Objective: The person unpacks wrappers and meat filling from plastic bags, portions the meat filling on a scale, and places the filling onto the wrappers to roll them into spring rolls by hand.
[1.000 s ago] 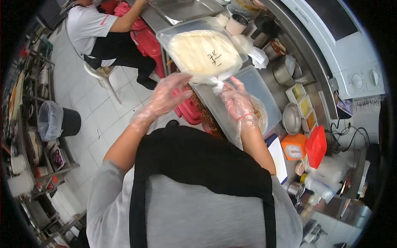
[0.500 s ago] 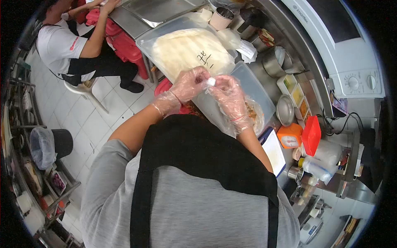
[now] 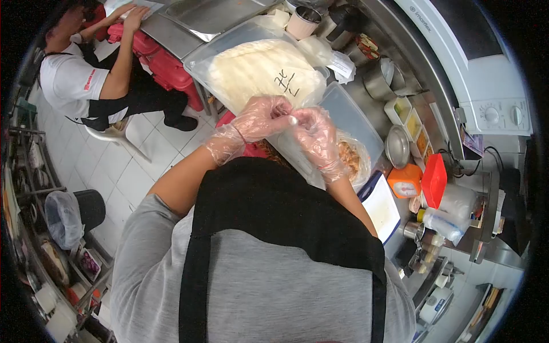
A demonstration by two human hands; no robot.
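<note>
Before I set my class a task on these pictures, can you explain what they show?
There's no machine: a person works in clear plastic gloves. Every picture comes from one camera on their head, looking forward and down past their black apron. The left hand and right hand meet, pinching what looks like the tied end of a plastic bag of pale food, marked in black. Nearby on the counter are a steel bowl and an orange kitchen scale. A co-worker sits at upper left.

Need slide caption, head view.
Gloved left hand and right hand together at the near end of a marked plastic bag.
</note>
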